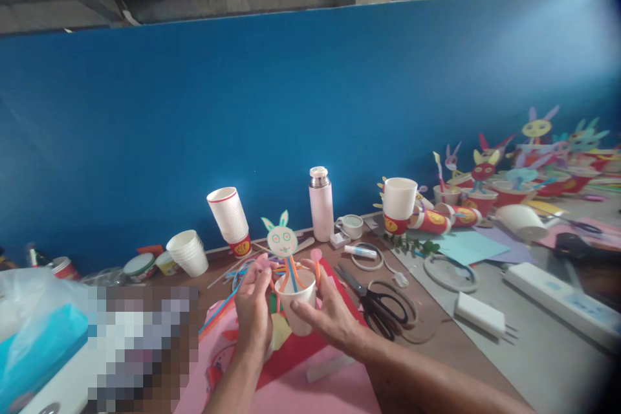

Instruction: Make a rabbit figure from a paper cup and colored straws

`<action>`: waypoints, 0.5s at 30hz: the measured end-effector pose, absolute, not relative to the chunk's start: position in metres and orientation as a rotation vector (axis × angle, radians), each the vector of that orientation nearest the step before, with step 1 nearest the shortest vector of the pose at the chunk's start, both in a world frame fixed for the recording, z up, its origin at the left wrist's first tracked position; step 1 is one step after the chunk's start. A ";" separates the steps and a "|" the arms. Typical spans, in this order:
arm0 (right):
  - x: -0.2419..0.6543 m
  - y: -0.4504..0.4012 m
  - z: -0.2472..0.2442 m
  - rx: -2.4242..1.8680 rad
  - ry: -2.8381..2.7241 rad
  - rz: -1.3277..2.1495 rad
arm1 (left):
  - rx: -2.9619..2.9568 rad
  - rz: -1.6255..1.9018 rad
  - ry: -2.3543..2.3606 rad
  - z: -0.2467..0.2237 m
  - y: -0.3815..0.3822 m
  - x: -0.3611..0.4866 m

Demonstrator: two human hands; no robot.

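A white paper cup (297, 320) stands in my right hand (337, 317), with thumb and fingers closed around its side. From the cup rises a pale paper rabbit head (283, 241) with green-edged ears and a drawn face, on orange and blue strips (292, 273). A small pink round piece on an orange strip (317, 257) shows at the cup's right rim, by my right fingers. My left hand (253, 301) is at the cup's left side, its fingers curled together; what they pinch, if anything, is hidden. Beneath the hands lie red paper (276, 362) and pink paper (334, 396).
Black scissors (376, 304) lie right of the cup, near a glue stick (359, 251). Behind stand a pink thermos (321, 207) and stacked paper cups (227, 217). A power strip (563, 304) and several rabbit cups (480, 191) are at right; a plastic bag (43, 297) is at left.
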State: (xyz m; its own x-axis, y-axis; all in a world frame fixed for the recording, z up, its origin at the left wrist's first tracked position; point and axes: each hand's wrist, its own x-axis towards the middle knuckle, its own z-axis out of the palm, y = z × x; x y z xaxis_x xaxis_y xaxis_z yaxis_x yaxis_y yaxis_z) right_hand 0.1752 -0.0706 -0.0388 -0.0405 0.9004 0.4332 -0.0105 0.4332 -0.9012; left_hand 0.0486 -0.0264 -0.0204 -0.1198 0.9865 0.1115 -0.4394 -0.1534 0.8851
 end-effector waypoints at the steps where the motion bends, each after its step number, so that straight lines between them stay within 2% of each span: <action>1: 0.176 -0.071 -0.039 -0.844 -1.418 0.904 | 0.903 1.561 0.825 -0.020 -0.027 0.049; 8: 0.179 -0.070 -0.037 -0.816 -1.388 0.962 | 0.747 1.514 0.731 -0.018 -0.031 0.050; 15: 0.184 -0.063 -0.038 -0.812 -1.370 0.920 | 0.882 1.476 0.907 -0.045 -0.036 0.062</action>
State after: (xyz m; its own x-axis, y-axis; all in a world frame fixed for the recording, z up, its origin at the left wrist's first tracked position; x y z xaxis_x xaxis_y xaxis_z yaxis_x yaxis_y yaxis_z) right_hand 0.1835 -0.0635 -0.0382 -0.0190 0.8984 0.4388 -0.0659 0.4368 -0.8972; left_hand 0.0616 -0.0355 -0.0454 -0.0838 0.9959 0.0354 -0.4179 -0.0673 0.9060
